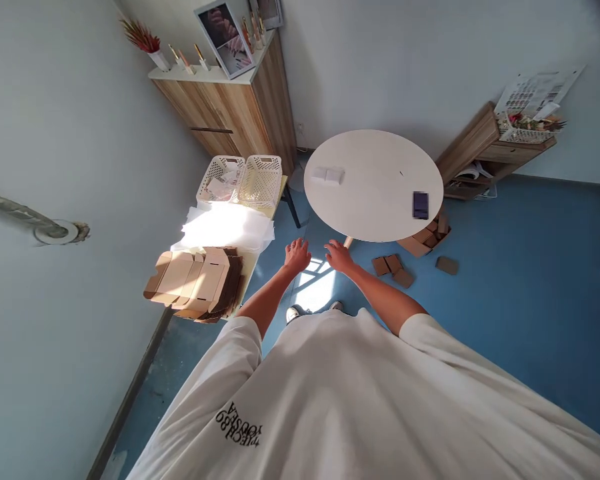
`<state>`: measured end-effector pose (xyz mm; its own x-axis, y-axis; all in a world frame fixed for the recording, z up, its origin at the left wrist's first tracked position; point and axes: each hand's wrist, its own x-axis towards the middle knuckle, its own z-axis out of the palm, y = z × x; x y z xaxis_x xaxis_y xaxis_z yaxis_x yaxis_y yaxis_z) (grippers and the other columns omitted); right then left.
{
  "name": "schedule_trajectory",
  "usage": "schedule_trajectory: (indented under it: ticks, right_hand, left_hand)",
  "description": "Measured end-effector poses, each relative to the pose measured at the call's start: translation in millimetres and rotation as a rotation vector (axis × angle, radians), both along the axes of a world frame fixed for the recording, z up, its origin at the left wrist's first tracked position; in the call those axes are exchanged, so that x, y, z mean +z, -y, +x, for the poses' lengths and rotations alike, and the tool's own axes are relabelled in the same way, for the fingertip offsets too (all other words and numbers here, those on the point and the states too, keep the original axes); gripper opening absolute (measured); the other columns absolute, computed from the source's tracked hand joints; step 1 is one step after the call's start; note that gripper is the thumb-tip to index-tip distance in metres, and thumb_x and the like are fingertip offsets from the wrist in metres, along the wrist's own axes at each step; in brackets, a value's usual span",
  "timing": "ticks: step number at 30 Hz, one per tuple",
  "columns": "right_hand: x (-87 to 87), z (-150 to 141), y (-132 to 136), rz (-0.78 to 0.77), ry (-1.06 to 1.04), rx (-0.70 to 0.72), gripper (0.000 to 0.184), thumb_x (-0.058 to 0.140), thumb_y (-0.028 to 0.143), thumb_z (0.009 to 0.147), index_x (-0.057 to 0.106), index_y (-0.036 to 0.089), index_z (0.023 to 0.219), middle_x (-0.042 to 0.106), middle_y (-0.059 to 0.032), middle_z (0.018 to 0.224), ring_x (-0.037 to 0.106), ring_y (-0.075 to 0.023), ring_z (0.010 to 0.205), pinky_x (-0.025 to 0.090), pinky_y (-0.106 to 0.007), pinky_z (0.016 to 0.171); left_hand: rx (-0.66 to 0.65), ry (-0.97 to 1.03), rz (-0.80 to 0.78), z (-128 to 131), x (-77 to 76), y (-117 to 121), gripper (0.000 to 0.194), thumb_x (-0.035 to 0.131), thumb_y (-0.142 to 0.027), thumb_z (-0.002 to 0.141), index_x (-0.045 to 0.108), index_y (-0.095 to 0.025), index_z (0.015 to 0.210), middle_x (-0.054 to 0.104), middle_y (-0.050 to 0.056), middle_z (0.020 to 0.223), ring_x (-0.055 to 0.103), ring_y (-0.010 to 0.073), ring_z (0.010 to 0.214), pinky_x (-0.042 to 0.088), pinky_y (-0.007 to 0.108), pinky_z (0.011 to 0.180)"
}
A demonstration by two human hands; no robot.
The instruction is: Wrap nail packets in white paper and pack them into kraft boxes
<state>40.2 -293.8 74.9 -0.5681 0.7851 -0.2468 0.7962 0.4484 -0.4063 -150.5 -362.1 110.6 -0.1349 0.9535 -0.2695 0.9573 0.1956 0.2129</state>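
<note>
Both hands are held low in front of the body: the left hand (298,255) and the right hand (338,255) are palm down with fingers half curled, and neither shows anything in its grasp. The round table (375,200), the surface nearest the right hand, stands at the far centre, just beyond the fingers. Caution: a forward swing of the right hand could strike its near edge or the wooden leg (349,241) below. The dark flat object (421,205) lies close to the table's near right edge; a bump could shift it off. At left, the stack of flattened cardboard boxes (200,280) projects past the side table (249,267), so a brush from the left arm could make it slide, and the loose white sheets (225,225) behind could spread with it. Small brown boxes (393,268) on the floor at right present a trip hazard for a sideways step. The palms are hidden, so a very small item there cannot be excluded; contact between right hand and table cannot be confirmed. Glare washes out the sheets, the dark object is blurred, and the shoes (295,313) are partly covered by the shirt (330,387).
</note>
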Motion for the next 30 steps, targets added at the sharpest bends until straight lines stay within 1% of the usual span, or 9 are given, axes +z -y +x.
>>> schedule_trajectory:
  ticks: [4,8,10,13,16,19,21,26,30]
  right_hand:
    - [3.8,-42,31,-0.012,-0.028,0.034,0.047,0.049,0.023,0.103,0.062,0.022,0.148,0.047,-0.0137,0.162,0.049,-0.0342,0.143,0.045,-0.05,0.116]
    - [1.9,-87,68,-0.029,-0.041,0.042,0.049,0.049,0.022,0.101,0.061,0.022,0.149,0.047,-0.0136,0.162,0.05,-0.034,0.141,0.045,-0.05,0.115]
    - [-0.8,-110,88,-0.035,-0.052,0.042,0.05,0.049,0.022,0.101,0.062,0.023,0.149,0.049,-0.0133,0.161,0.05,-0.0341,0.139,0.045,-0.05,0.115]
    - [-4.5,-142,119,-0.043,-0.066,0.046,0.049,0.049,0.023,0.102,0.062,0.023,0.149,0.049,-0.0128,0.16,0.051,-0.034,0.138,0.046,-0.049,0.113]
    - [-6.0,-171,146,-0.048,-0.074,0.055,0.047,0.052,0.023,0.102,0.062,0.023,0.148,0.048,-0.0119,0.161,0.051,-0.0327,0.139,0.045,-0.046,0.115]
    - [-5.6,-196,166,-0.054,-0.083,0.083,0.048,0.053,0.023,0.102,0.062,0.023,0.149,0.048,-0.0109,0.161,0.052,-0.0314,0.139,0.044,-0.046,0.117]
    - [-5.5,-209,176,-0.058,-0.09,0.105,0.048,0.053,0.023,0.102,0.061,0.023,0.15,0.048,-0.0108,0.161,0.052,-0.0309,0.139,0.043,-0.046,0.117]
    - [-8.1,-232,191,-0.053,-0.089,0.129,0.048,0.054,0.024,0.102,0.061,0.025,0.15,0.05,-0.0104,0.161,0.052,-0.0304,0.14,0.044,-0.046,0.116]
    - [-7.8,-237,200,-0.062,-0.07,0.133,0.048,0.053,0.023,0.102,0.062,0.024,0.149,0.052,-0.0103,0.158,0.053,-0.0305,0.138,0.045,-0.046,0.116]
  left_hand:
    - [0.064,-0.011,0.018,-43,1.3,37,0.051,0.048,-0.031,0.104,0.05,-0.023,0.155,0.047,0.014,0.163,0.047,0.0323,0.147,0.041,0.048,0.119]
    - [0.165,-0.017,0.056,-99,-0.4,78,0.046,0.046,-0.031,0.105,0.052,-0.021,0.15,0.055,0.015,0.153,0.055,0.0294,0.138,0.047,0.042,0.112]
    - [0.234,-0.039,0.071,-129,-1.1,100,0.042,0.045,-0.031,0.105,0.054,-0.021,0.145,0.058,0.016,0.148,0.057,0.03,0.135,0.048,0.042,0.11]
    - [0.334,-0.073,0.073,-171,-2.7,132,0.038,0.045,-0.032,0.105,0.056,-0.02,0.14,0.059,0.017,0.146,0.056,0.0323,0.134,0.048,0.044,0.108]
    - [0.426,-0.087,0.034,-202,-6.7,160,0.039,0.045,-0.033,0.104,0.056,-0.019,0.139,0.059,0.019,0.146,0.057,0.0333,0.134,0.047,0.046,0.109]
    - [0.495,-0.085,-0.014,-223,-12.8,180,0.04,0.046,-0.035,0.104,0.057,-0.018,0.138,0.059,0.019,0.145,0.057,0.0338,0.134,0.047,0.046,0.108]
    - [0.513,-0.073,-0.034,-233,-16.8,189,0.039,0.047,-0.038,0.104,0.06,-0.018,0.136,0.061,0.019,0.143,0.059,0.0337,0.132,0.048,0.045,0.106]
    - [0.447,-0.004,-0.046,-252,-21.5,198,0.037,0.046,-0.04,0.106,0.069,-0.02,0.127,0.068,0.017,0.133,0.065,0.0316,0.124,0.051,0.041,0.099]
    - [0.421,-0.001,-0.063,-264,-21.8,201,0.041,0.036,-0.027,0.107,0.072,-0.019,0.124,0.073,0.017,0.125,0.069,0.0304,0.116,0.053,0.04,0.092]
